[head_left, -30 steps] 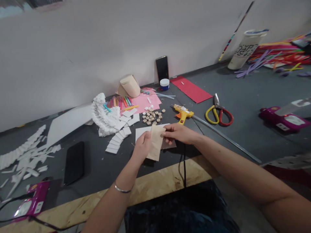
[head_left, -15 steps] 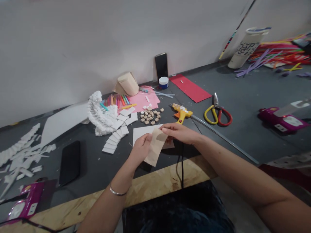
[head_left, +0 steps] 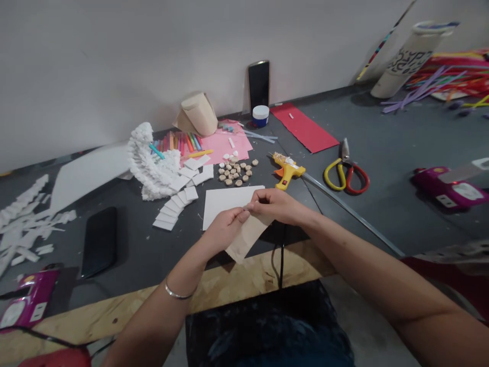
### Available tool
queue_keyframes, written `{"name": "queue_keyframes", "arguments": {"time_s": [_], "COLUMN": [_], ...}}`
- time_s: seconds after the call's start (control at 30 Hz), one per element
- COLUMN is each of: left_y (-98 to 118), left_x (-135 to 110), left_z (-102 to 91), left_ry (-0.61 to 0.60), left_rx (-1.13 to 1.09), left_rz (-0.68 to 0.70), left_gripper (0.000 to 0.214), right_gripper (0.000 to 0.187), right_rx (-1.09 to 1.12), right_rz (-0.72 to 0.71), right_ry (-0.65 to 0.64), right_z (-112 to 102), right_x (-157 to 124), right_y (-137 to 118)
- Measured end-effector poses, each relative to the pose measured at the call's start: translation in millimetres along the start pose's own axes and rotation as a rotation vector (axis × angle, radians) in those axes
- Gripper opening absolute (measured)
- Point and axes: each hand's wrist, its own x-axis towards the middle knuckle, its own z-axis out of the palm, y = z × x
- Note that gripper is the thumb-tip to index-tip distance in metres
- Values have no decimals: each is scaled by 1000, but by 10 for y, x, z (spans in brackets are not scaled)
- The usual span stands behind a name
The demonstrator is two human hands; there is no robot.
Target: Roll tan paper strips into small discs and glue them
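Observation:
A beige strip of paper [head_left: 248,237] with a jagged lower edge hangs between my hands, over the table's front edge. My left hand [head_left: 228,228] pinches its upper left side with thumb and fingers. On the top edge, the fingertips of my right hand [head_left: 275,205] are pressed together, close to my left thumb. Behind the hands lies a white sheet [head_left: 221,201], partly covered by them. A yellow glue gun [head_left: 287,171] rests just beyond my right hand, a clear glue stick [head_left: 351,211] stretching from its back. Small round beige pieces [head_left: 233,173] are heaped behind the sheet.
Left of the sheet are white card squares [head_left: 171,210], a fluffy white piece [head_left: 151,165] and a black phone [head_left: 100,242]. Scissors [head_left: 346,171] and red paper [head_left: 305,127] lie right. A beige paper roll [head_left: 200,114], blue-white jar [head_left: 260,116] and upright phone [head_left: 259,86] stand by the wall.
My hands have come together at the paper's top edge; before, they held it farther apart at its sides. The paper has tilted and its top is now covered by fingers. The view has shifted slightly.

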Motion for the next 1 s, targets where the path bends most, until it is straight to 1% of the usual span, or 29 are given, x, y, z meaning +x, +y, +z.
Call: {"name": "queue_keyframes", "arguments": {"time_s": [0.1, 0.17, 0.3, 0.4, 0.5, 0.57, 0.7, 0.83, 0.93, 1.0], "left_y": [-14, -36, -74, -69, -54, -56, -88, -101, -109, -119], "left_x": [-15, -30, -57, -64, -61, -57, -44, -32, -33, -40], "left_z": [-32, -69, -180, -257, -284, -274, -242, -262, -305, -328], "left_ry": [-33, -48, -73, -11, 52, 47, 24, 29, 19, -1], "left_rx": [-23, -44, -132, -237, -398, -462, -468, -543, -569, -558], "left_rz": [2, -5, -105, -116, -135, -148, -136, -172, -178, -164], "left_gripper": [42, 42, 41, 42, 49, 50, 47, 43, 41, 40], "right_gripper": [35, 37, 39, 39, 40, 40, 42, 42, 43, 43], "right_rx": [45, 84, 204, 266, 250, 231, 206, 209, 188, 167], "right_rz": [10, 47, 86, 100, 99, 78, 45, 33, 35, 36], "right_ry": [28, 61, 146, 215, 279, 312, 363, 364, 327, 279], "right_z": [-15, -31, -72, -90, -82, -67, -42, -41, -72, -117], "right_x": [2, 1, -2, 3, 14, 18, 18, 20, 20, 11], "right_y": [7, 4, -15, -12, 16, 38, 61, 71, 85, 84]}}
